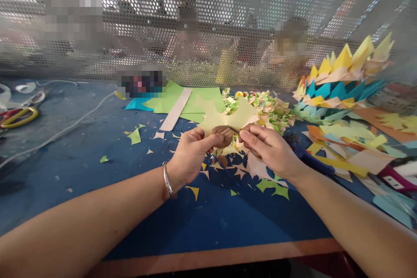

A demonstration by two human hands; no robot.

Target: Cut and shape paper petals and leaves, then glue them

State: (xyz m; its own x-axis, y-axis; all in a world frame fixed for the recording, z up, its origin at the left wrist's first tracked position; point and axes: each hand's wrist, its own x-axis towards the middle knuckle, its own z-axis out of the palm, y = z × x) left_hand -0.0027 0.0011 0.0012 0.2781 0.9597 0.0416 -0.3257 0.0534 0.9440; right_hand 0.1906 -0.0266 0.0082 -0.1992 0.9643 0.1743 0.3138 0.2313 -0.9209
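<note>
My left hand (195,150), with a silver bangle at the wrist, pinches a pale yellow sheet of paper (216,118) that has curved, pointed edges. A brown rounded piece (224,135) shows in front of the sheet by my left thumb; its kind is hard to make out. My right hand (269,147) is closed round a slim dark pointed tool (233,130), its tip at the brown piece. The fingers hide most of that tool. Below both hands lie pointed paper scraps (240,173) on the blue tabletop (182,234).
Behind my hands are green sheets (205,97), a pale pink strip (177,109) and a heap of small folded papers (270,108). A tiered folded-paper model (342,91) stands at right, near paper offcuts (348,152). Yellow-handled scissors (21,117) and a white cable (70,128) lie left.
</note>
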